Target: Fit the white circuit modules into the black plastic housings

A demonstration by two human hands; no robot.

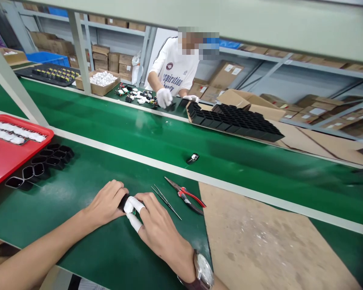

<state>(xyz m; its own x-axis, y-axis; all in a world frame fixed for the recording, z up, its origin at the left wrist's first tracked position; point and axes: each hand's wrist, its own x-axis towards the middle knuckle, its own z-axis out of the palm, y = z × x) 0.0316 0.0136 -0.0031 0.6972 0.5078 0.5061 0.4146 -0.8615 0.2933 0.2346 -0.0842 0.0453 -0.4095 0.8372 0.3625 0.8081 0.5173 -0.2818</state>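
Note:
My left hand [107,202] is closed around a small black housing [124,202] above the green work surface. White finger cots cover two fingertips of my right hand [157,225], which pinch a white-topped part [128,206] at the housing's open end. A bit of green shows beneath the white part; the rest of it is hidden by fingers. Tweezers [167,202] lie just right of my right hand, and beside them are red-and-black pliers [186,195].
At left, a red tray [16,163] holds white-topped parts, near several black housings [53,155]. A brown board [269,237] lies at right. On the green belt [133,133] sits one unit [192,158]. Across it, a white-gloved person [172,68] stands near black housings [236,121].

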